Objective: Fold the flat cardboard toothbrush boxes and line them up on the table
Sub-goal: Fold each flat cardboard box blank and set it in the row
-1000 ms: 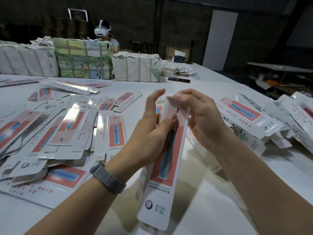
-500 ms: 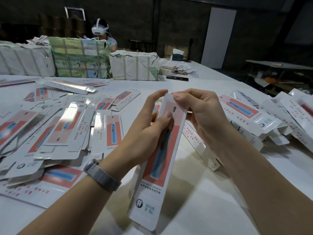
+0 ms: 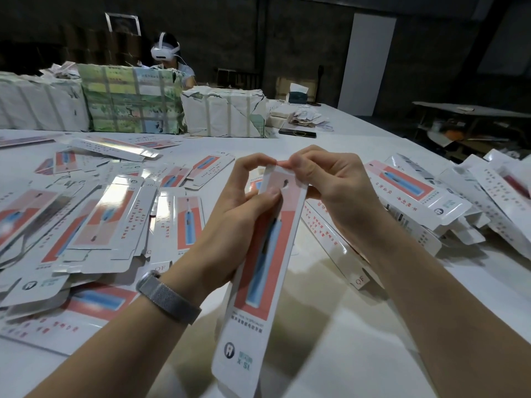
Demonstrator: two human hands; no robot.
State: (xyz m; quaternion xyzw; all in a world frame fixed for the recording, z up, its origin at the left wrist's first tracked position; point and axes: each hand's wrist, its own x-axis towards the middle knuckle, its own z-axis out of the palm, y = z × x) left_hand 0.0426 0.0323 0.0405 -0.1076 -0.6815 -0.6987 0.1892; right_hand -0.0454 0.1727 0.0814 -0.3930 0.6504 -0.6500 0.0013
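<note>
Closing the top flap of a long white-and-red cardboard toothbrush box [image 3: 260, 262].

The left hand [image 3: 230, 222] grips its upper body; the right hand [image 3: 330, 185] pinches the top end. Next, probably tucking the flap squarely in.

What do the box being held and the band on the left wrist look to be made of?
The box: thin printed cardboard, seemingly glossy-coated; similar flat boxes on the table throw bright glare, and their cut edges show white. The wrist band: grey with a fine woven texture, likely metal mesh, though fabric cannot be ruled out.

Fingertips [image 3: 271, 163] newly together over box [image 3: 260, 271] top
</note>
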